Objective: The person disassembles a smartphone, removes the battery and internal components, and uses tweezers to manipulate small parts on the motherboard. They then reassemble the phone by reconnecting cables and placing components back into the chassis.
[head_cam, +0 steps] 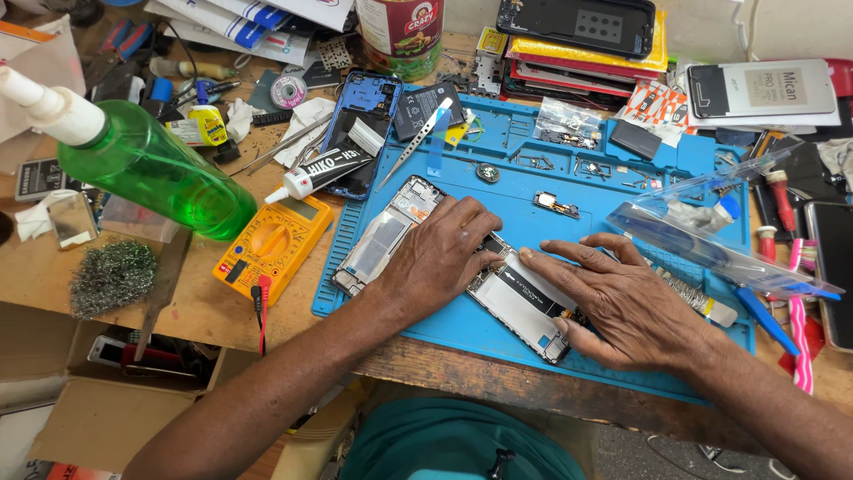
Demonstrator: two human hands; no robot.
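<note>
An opened phone (382, 240), back cover off, lies diagonally on a blue work mat (551, 160). My left hand (440, 258) rests flat on the phone's middle, fingers together and pointing right. My right hand (622, 307) lies flat over the phone's lower end, fingertips pressing on the white battery (524, 298). Neither hand holds a tool. The middle of the phone is hidden under my hands.
A yellow multimeter (271, 249) and a green spray bottle (147, 164) sit left of the mat. Metal tweezers (418, 142), a glue tube (311, 173), a blue phone frame (364, 111) and small parts lie behind. Screwdrivers (782, 200) and clear plastic bags (702, 240) crowd the right.
</note>
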